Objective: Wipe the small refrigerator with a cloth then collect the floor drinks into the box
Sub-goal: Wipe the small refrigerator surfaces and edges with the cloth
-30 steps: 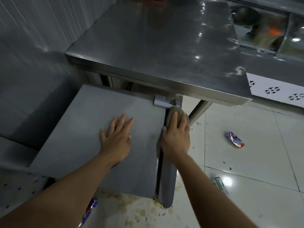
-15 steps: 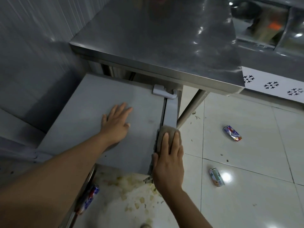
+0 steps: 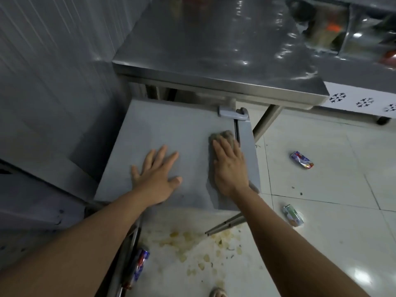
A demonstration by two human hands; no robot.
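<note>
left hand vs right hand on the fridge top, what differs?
The left hand lies bare on the refrigerator top with fingers spread; the right hand presses a cloth with fingers together. The left hand sits mid-top, the right hand near the door-side edge. Both lie flat, palms down.

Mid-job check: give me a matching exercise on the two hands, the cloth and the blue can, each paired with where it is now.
Things:
1. left hand
2. right hand
3. cloth
4. blue can

Places:
A. on the floor by the metal frame
B. flat on the bare refrigerator top
C. pressing on the cloth
D. under the fingers, beside the door gap

Pairs: 1-B, 2-C, 3-D, 4-A
</note>
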